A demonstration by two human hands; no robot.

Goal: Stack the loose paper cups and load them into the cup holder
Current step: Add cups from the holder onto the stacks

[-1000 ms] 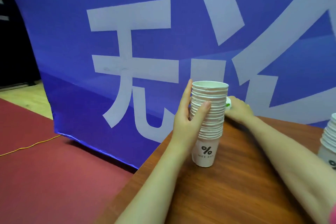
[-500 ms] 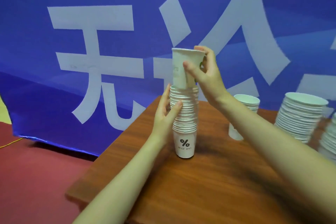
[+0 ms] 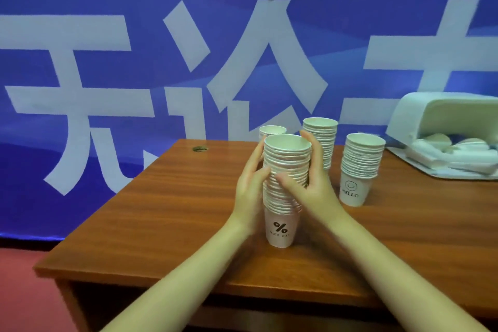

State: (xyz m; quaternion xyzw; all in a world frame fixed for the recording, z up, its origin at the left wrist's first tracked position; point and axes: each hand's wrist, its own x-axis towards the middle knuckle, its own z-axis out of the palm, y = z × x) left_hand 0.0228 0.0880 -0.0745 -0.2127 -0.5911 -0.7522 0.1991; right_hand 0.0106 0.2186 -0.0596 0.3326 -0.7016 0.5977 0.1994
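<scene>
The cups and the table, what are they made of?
The cup stack between both hands looks like thin white paper, matte, with rolled rims and printed marks. The table looks like reddish-brown wood or wood-look laminate: grain lines show, with a slight sheen.

Both forearms extend forward and converge, the left hand (image 3: 249, 186) and right hand (image 3: 314, 183) facing each other palm-inward, fingers (image 3: 310, 143) upright and lightly curled, thumbs pointing inward toward each other.
</scene>
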